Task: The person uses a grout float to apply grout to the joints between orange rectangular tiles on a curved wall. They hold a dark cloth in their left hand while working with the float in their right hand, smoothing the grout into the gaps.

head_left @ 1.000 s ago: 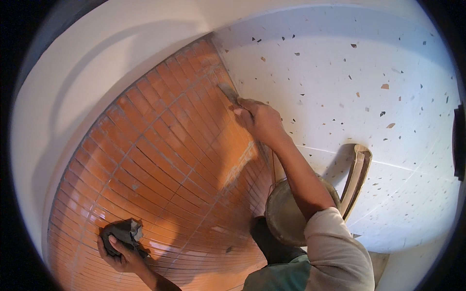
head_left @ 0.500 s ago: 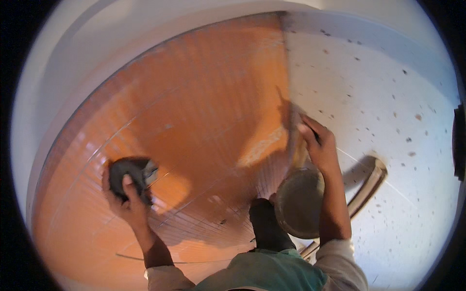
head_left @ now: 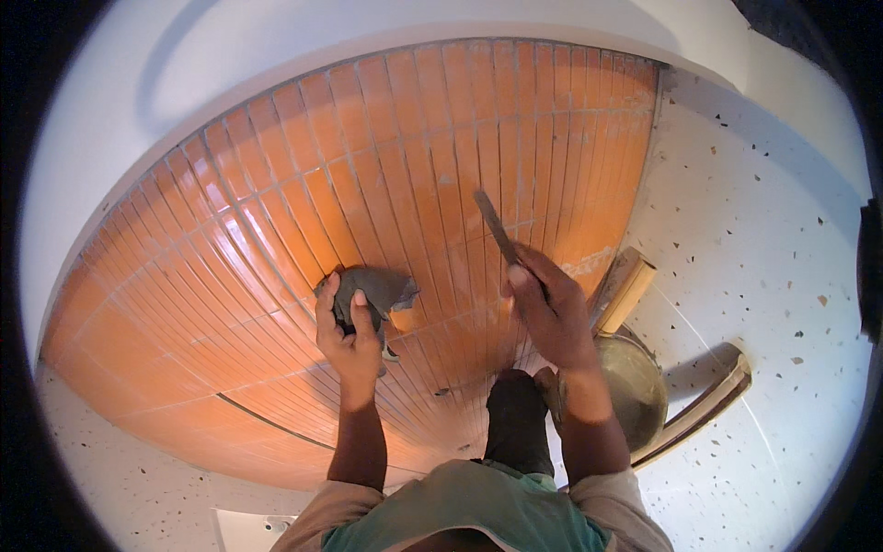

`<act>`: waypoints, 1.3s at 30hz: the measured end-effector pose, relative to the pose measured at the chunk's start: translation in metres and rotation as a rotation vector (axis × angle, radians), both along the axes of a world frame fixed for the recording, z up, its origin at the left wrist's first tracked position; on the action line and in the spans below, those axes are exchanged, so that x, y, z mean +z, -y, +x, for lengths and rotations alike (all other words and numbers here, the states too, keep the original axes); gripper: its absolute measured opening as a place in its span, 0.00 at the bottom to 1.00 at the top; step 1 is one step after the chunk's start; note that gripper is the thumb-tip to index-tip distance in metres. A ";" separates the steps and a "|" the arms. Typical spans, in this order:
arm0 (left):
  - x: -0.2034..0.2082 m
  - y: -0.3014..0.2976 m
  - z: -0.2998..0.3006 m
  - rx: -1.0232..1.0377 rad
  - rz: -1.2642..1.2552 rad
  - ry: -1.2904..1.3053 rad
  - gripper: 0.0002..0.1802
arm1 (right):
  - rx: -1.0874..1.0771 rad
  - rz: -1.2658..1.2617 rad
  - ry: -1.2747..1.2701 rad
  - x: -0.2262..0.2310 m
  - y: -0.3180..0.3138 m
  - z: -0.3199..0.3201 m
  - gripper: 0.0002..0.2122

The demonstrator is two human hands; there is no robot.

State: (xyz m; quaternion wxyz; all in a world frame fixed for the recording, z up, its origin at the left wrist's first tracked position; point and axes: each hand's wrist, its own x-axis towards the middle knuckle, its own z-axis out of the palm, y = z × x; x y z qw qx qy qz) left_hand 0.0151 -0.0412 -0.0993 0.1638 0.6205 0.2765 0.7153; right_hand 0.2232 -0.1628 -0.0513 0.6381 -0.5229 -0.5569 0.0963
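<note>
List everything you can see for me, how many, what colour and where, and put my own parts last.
Bundle: one, dark grey, left of centre
Tool: one, thin, grey, centre
Tiles: many, orange, across the middle
Dark bit: one, dark, lower centre
Bucket: one, grey-brown, right of centre
Wood pieces: two visible, tan, above and right of the bucket in the picture
Speckled surface: two areas, white with dark chips, right and lower left
White object: one, white, bottom left, kind unclear
Shirt: one, green with tan sleeves, bottom
Leg: one visible, dark-clothed, lower centre
Left hand: one, bare, holding the bundle
Right hand: one, bare, holding the tool
</note>
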 end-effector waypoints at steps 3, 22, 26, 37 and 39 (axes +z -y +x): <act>-0.019 0.000 0.000 -0.013 -0.018 -0.004 0.20 | -0.098 0.048 0.196 0.039 -0.015 -0.014 0.18; -0.021 0.006 -0.002 0.073 -0.146 -0.018 0.21 | -0.579 -0.196 0.549 0.018 -0.020 -0.051 0.21; -0.022 0.004 -0.003 0.112 -0.047 -0.046 0.20 | -0.591 -0.163 0.556 0.038 -0.025 -0.051 0.21; -0.030 -0.001 -0.005 0.094 -0.173 -0.031 0.20 | -0.016 0.102 0.075 0.051 -0.038 -0.042 0.19; -0.029 -0.002 -0.004 0.034 -0.191 0.006 0.20 | 0.157 0.050 -0.179 0.048 -0.036 -0.041 0.18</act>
